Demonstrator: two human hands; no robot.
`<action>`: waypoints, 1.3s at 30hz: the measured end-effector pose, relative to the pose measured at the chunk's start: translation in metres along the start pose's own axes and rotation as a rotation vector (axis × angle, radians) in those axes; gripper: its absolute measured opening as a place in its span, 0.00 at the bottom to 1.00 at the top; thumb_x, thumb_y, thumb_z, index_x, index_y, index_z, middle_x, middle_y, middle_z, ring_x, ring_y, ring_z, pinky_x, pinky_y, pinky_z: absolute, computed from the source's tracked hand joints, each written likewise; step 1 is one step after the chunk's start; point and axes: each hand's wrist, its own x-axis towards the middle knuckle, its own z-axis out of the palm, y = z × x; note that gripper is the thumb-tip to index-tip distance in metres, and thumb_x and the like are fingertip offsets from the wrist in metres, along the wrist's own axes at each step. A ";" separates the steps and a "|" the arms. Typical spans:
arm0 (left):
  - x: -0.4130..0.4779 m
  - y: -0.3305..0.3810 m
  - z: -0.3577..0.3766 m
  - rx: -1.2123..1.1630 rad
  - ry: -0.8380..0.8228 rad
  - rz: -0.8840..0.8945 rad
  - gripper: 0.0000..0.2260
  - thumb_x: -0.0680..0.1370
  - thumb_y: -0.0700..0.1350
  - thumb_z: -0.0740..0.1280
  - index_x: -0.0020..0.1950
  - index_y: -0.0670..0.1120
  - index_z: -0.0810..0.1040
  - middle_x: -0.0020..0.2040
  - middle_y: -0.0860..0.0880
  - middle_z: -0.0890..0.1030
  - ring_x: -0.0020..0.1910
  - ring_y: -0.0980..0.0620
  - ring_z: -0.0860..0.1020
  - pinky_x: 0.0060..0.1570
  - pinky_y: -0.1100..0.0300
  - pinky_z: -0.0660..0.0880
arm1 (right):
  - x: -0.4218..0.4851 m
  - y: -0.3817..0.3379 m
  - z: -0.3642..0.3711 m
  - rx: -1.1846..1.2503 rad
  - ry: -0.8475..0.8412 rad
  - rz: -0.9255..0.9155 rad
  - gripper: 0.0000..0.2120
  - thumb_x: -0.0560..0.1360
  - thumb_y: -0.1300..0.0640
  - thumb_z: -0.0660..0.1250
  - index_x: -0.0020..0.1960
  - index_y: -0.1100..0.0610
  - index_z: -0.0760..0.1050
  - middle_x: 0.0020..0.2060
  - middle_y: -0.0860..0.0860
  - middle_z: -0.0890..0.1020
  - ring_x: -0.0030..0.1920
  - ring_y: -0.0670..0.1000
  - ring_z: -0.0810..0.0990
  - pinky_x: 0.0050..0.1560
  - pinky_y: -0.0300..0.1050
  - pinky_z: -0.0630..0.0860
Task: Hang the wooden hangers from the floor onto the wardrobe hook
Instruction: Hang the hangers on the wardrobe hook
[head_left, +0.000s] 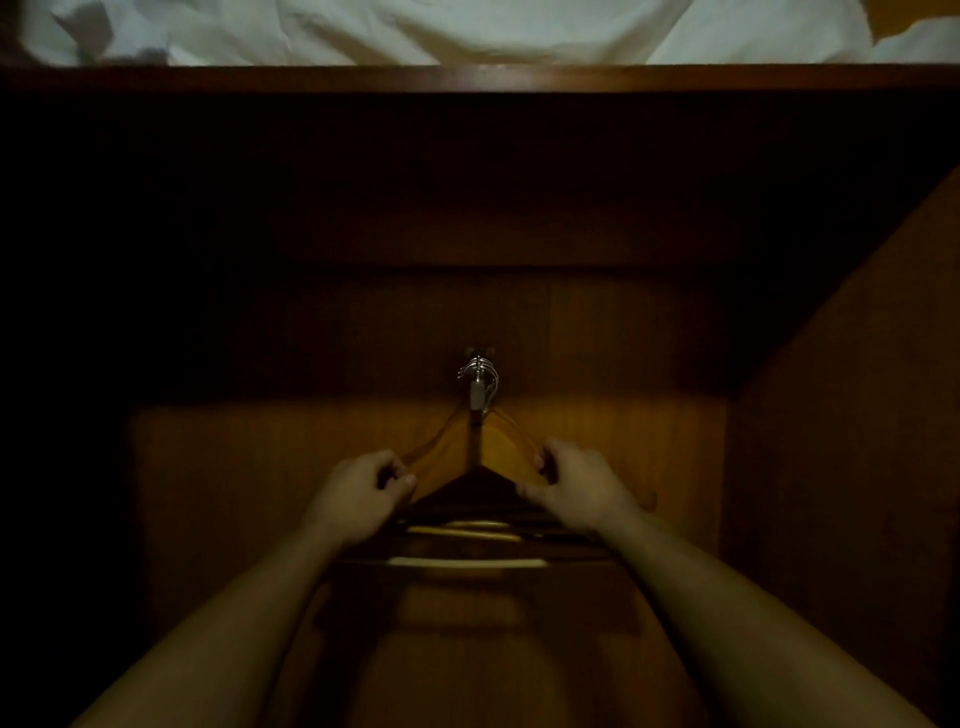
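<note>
Several wooden hangers (501, 452) hang bunched together from a metal wardrobe hook (478, 371) on the dim back panel, their wire hooks looped over it. My left hand (363, 491) grips the left shoulders of the hangers, fingers curled round the wood. My right hand (574, 480) holds the right shoulders the same way. The hangers' lower bars (467, 562) show pale between my forearms. How many hangers there are is hard to tell in the dark.
The wardrobe interior is dark brown wood, with a shelf edge (478, 78) across the top and white bedding (467, 31) piled on it. A side wall (841, 415) stands close on the right. The left side is in deep shadow.
</note>
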 end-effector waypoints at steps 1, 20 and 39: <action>-0.004 -0.001 0.000 0.023 0.007 -0.008 0.05 0.78 0.51 0.68 0.42 0.55 0.77 0.41 0.55 0.80 0.41 0.57 0.78 0.37 0.59 0.72 | -0.006 0.001 0.003 -0.026 0.018 -0.001 0.14 0.74 0.45 0.73 0.50 0.48 0.69 0.49 0.47 0.76 0.47 0.47 0.75 0.45 0.42 0.73; -0.152 0.057 -0.047 0.414 0.149 -0.292 0.17 0.73 0.64 0.65 0.55 0.55 0.72 0.50 0.55 0.77 0.47 0.55 0.76 0.43 0.56 0.76 | -0.101 -0.010 -0.025 -0.279 -0.094 -0.182 0.31 0.74 0.47 0.72 0.72 0.51 0.62 0.68 0.55 0.70 0.68 0.58 0.69 0.66 0.55 0.72; -0.422 0.102 -0.212 0.658 0.207 -0.720 0.26 0.72 0.66 0.66 0.65 0.55 0.72 0.57 0.52 0.78 0.52 0.52 0.77 0.50 0.52 0.76 | -0.237 -0.199 0.036 0.023 -0.541 -0.615 0.41 0.74 0.42 0.72 0.79 0.50 0.55 0.75 0.57 0.62 0.71 0.61 0.69 0.67 0.57 0.74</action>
